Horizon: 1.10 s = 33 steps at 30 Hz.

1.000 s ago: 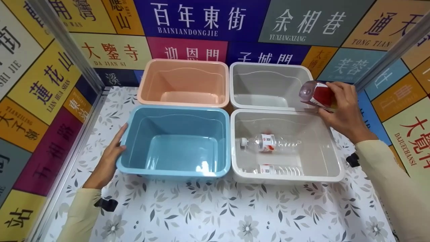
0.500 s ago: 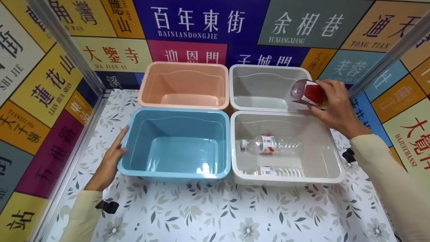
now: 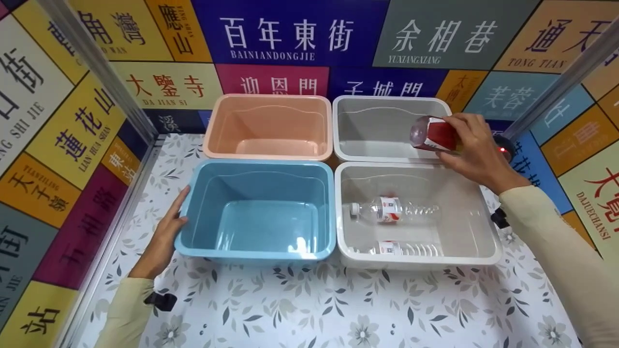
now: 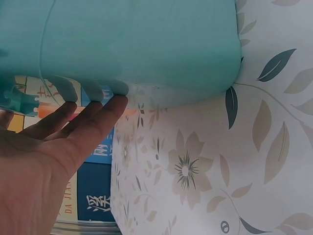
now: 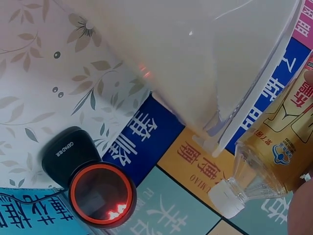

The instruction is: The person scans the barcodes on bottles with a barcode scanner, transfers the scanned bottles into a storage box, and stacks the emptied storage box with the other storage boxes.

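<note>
My right hand [image 3: 476, 150] grips a bottle with a red label [image 3: 441, 134], tilted over the right part of the back grey bin [image 3: 391, 100]. In the right wrist view the bottle [image 5: 281, 142] shows a gold label side and a white cap. My left hand [image 3: 162, 237] rests its extended fingers against the left side of the blue bin [image 3: 256, 253]; in the left wrist view the fingertips of my left hand [image 4: 58, 142] touch the wall of the blue bin [image 4: 146, 44]. Two clear bottles, one of them farther back [image 3: 390, 210], lie in the front light grey bin [image 3: 420, 263].
A pink bin [image 3: 268, 99] stands behind the blue one, all four bins side by side on the leaf-patterned table [image 3: 290, 304]. A black round device with a glowing red ring [image 5: 102, 195] is beyond the bins at right. Sign-covered walls enclose the table.
My right hand has carried the red-labelled bottle leftward, farther over the back grey bin. My left hand keeps its place at the blue bin. The head view has shifted slightly.
</note>
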Motion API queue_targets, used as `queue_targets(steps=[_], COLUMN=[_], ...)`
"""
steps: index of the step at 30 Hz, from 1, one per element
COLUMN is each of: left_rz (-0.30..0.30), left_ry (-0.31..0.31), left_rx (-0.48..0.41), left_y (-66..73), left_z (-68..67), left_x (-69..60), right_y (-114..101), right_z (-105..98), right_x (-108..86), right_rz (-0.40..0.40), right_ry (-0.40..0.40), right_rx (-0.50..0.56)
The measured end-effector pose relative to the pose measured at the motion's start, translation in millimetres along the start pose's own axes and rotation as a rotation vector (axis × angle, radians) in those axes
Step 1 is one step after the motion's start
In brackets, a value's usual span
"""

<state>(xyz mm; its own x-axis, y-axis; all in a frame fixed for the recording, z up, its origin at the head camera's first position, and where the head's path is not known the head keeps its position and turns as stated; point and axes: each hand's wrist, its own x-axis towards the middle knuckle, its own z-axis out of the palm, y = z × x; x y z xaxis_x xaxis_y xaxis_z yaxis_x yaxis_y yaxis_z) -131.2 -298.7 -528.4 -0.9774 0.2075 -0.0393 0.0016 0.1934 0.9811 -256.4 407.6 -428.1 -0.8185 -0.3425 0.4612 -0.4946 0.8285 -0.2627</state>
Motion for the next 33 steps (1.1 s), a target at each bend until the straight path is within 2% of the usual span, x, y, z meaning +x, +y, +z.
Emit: queue_targets(steps=[10,16,20,26,33], left_rz=[-0.008,-0.004,0.012,0.008,-0.017], left_ry=[0.005,0.007,0.005,0.003,0.003], left_rx=[0.000,-0.004,0.004,0.017,-0.004], left_y=[-0.5,-2.4,-3.2,-2.2,-1.3], left_z=[1.7,1.3,0.8,-0.4,-0.9], left_x=[1.5,1.1,1.7,0.4,-0.8], right_y=[-3,-6,-7,-6,-5], right_z=[4,9,11,11,12], right_x=[13.7,21.3,22.6,26.6,35.6], right_rz=[-0.040,-0.036,-0.011,0.088,0.098], right_ry=[-0.069,-0.117,-0.165,-0.284,-0.330], right_rx=[0.002,-0.003,0.024,0.089,0.112])
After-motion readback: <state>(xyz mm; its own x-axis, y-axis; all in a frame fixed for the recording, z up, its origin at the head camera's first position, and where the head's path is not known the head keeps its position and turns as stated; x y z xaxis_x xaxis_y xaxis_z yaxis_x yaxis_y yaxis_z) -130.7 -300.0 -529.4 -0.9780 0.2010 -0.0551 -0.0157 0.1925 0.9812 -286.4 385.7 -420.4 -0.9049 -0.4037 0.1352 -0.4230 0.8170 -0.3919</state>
